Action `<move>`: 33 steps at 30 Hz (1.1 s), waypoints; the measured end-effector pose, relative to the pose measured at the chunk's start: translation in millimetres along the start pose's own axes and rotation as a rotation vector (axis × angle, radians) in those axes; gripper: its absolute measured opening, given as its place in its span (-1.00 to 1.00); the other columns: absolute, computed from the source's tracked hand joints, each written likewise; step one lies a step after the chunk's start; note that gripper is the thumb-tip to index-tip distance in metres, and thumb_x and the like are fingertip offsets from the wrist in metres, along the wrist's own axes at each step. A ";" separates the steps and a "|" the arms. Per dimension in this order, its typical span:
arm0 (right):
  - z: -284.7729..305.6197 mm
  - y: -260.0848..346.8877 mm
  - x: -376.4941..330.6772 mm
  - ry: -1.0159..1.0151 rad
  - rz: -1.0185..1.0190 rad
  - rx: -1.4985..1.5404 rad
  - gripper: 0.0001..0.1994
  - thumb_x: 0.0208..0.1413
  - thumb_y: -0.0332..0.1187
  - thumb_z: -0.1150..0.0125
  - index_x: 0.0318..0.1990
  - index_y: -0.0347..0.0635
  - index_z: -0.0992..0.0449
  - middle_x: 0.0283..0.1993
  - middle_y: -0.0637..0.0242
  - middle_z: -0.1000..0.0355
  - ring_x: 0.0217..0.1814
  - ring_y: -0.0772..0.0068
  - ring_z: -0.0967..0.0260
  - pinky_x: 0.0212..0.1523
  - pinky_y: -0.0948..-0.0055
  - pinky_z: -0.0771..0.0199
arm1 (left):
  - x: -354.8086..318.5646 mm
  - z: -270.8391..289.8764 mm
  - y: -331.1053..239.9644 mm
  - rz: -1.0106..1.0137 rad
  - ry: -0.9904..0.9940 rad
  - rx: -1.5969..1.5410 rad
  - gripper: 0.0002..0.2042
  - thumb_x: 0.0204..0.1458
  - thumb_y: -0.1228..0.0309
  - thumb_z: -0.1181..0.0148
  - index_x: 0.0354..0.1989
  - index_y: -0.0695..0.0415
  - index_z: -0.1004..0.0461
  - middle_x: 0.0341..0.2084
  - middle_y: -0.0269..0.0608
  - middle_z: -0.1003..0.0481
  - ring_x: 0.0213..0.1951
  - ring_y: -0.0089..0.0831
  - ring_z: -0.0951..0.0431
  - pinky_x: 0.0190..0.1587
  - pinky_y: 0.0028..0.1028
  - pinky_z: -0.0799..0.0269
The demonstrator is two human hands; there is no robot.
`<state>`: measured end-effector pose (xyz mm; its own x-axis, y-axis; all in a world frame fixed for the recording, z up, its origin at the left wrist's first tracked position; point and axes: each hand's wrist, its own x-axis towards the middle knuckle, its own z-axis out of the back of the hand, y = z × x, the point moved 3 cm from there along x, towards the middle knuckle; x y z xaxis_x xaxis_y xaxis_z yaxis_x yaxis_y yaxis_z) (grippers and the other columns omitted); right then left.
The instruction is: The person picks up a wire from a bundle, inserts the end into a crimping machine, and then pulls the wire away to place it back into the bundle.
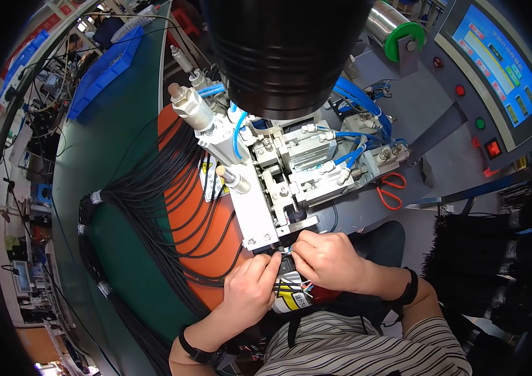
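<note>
Both hands meet at the front edge of a grey machine (291, 182). The left hand (247, 291) and right hand (325, 257) pinch thin wires (286, 257) between closed fingertips. Black cables (153, 188) loop over a green bench (109, 163) and orange mat (212, 244). Red scissors (391, 190) lie right; a touchscreen (497, 62) glows behind.
</note>
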<state>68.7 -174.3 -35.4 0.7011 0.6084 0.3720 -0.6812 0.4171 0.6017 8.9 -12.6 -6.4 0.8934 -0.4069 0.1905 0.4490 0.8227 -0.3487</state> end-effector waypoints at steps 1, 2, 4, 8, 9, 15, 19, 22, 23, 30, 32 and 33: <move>-1.1 -0.3 0.1 0.002 0.000 0.000 -0.86 -0.03 -0.40 -0.20 -0.53 -0.18 -0.39 -0.50 0.28 -0.28 -0.55 0.27 -0.40 -0.55 0.33 -0.42 | 0.2 -0.7 0.9 0.004 0.002 -0.003 -0.48 -0.28 0.52 -0.20 0.01 0.27 -0.49 -0.40 -0.23 -0.36 -0.37 -0.36 -0.48 -0.37 -0.41 -0.42; -2.2 -0.6 0.4 0.001 -0.002 -0.006 -0.87 -0.03 -0.41 -0.20 -0.53 -0.18 -0.39 -0.49 0.28 -0.28 -0.55 0.27 -0.41 -0.55 0.33 -0.42 | 0.5 -1.5 1.9 0.008 0.004 -0.006 -0.50 -0.25 0.51 -0.19 0.01 0.28 -0.48 -0.41 -0.24 -0.35 -0.37 -0.36 -0.46 -0.37 -0.41 -0.41; -1.5 -1.2 -0.6 -0.009 -0.005 -0.020 -0.88 -0.02 -0.41 -0.20 -0.51 -0.19 -0.40 -0.49 0.27 -0.29 -0.54 0.27 -0.41 -0.55 0.34 -0.43 | 2.4 -1.2 1.3 0.007 0.007 -0.006 -0.51 -0.22 0.51 -0.18 0.01 0.28 -0.48 -0.43 -0.25 -0.33 -0.38 -0.36 -0.45 -0.37 -0.42 -0.41; -1.7 0.6 -1.3 -0.015 0.041 -0.075 -0.89 -0.02 -0.42 -0.19 -0.49 -0.20 -0.40 -0.47 0.27 -0.31 -0.56 0.27 -0.41 -0.57 0.34 -0.42 | 5.3 2.7 -5.6 -0.143 0.095 0.083 -0.53 -0.15 0.49 -0.13 0.03 0.32 -0.46 -0.42 -0.24 -0.32 -0.39 -0.37 -0.41 -0.35 -0.45 -0.40; -0.5 0.7 -0.4 -0.013 0.039 -0.075 -0.89 -0.02 -0.42 -0.19 -0.49 -0.20 -0.40 -0.47 0.27 -0.31 -0.56 0.27 -0.41 -0.57 0.34 -0.42 | 7.7 3.2 -7.5 -0.141 0.117 0.112 -0.54 -0.13 0.49 -0.12 0.03 0.33 -0.46 -0.41 -0.23 -0.32 -0.39 -0.37 -0.40 -0.36 -0.45 -0.39; -1.4 -1.8 -0.4 -0.014 -0.010 -0.060 -0.91 0.00 -0.42 -0.26 -0.36 -0.22 -0.52 -0.44 0.31 -0.38 -0.60 0.29 -0.41 -0.63 0.37 -0.39 | 13.0 2.8 -6.8 -0.151 0.169 0.161 -0.56 -0.10 0.48 -0.11 0.02 0.38 -0.45 -0.40 -0.22 -0.33 -0.38 -0.38 -0.39 -0.37 -0.46 -0.38; -1.8 -3.5 1.8 -0.016 -0.024 -0.042 -0.90 0.00 -0.40 -0.29 -0.36 -0.22 -0.55 -0.47 0.30 -0.41 -0.60 0.30 -0.42 -0.63 0.39 -0.39 | 14.0 2.8 -8.1 -0.121 0.161 0.163 -0.57 -0.08 0.47 -0.09 0.02 0.35 -0.46 -0.40 -0.23 -0.33 -0.37 -0.36 -0.40 -0.36 -0.42 -0.39; -5.7 -12.3 1.2 0.017 -0.099 0.105 -0.89 0.01 -0.40 -0.30 -0.36 -0.23 -0.56 -0.50 0.29 -0.43 -0.60 0.32 -0.43 -0.62 0.42 -0.39 | 17.0 5.3 -7.0 -0.097 0.159 0.133 -0.58 -0.12 0.49 -0.13 0.00 0.32 -0.47 -0.37 -0.21 -0.35 -0.36 -0.33 -0.41 -0.33 -0.39 -0.39; -8.1 -20.4 0.1 0.009 -0.168 0.253 -0.89 0.01 -0.40 -0.31 -0.36 -0.24 -0.56 -0.52 0.28 -0.44 -0.60 0.34 -0.44 -0.62 0.43 -0.38 | 20.0 5.8 -5.8 -0.091 0.156 0.121 -0.58 -0.14 0.50 -0.15 -0.01 0.30 -0.48 -0.36 -0.20 -0.36 -0.36 -0.31 -0.42 -0.32 -0.38 -0.40; -10.2 -25.9 -7.5 0.000 -0.316 0.447 -0.89 0.02 -0.39 -0.31 -0.37 -0.24 -0.54 -0.56 0.26 -0.46 -0.56 0.33 -0.47 -0.55 0.38 -0.41 | -20.9 13.5 18.2 -0.014 -0.081 0.098 -0.55 -0.28 0.61 -0.22 -0.07 0.24 -0.50 -0.25 -0.16 -0.44 -0.25 -0.22 -0.48 -0.24 -0.38 -0.39; -6.8 -26.0 -11.5 -0.025 -0.256 0.258 -0.88 0.01 -0.42 -0.32 -0.31 -0.24 -0.56 -0.49 0.27 -0.47 -0.57 0.39 -0.45 -0.54 0.42 -0.40 | -22.2 14.3 18.2 -0.005 -0.104 0.179 -0.55 -0.30 0.63 -0.23 -0.08 0.24 -0.50 -0.24 -0.15 -0.45 -0.24 -0.21 -0.49 -0.23 -0.38 -0.40; -1.8 -22.6 -9.6 -0.030 -0.250 0.255 -0.88 0.01 -0.42 -0.32 -0.31 -0.24 -0.56 -0.49 0.27 -0.47 -0.57 0.39 -0.45 -0.54 0.42 -0.40 | -22.4 12.0 21.2 0.024 -0.123 0.200 -0.57 -0.29 0.63 -0.24 -0.10 0.23 -0.51 -0.26 -0.15 -0.46 -0.25 -0.21 -0.50 -0.24 -0.37 -0.40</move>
<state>76.9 -188.4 -53.8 0.8480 0.4870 0.2092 -0.4159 0.3667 0.8322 -1.8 18.7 -7.0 0.8897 -0.3450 0.2989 0.4050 0.8987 -0.1684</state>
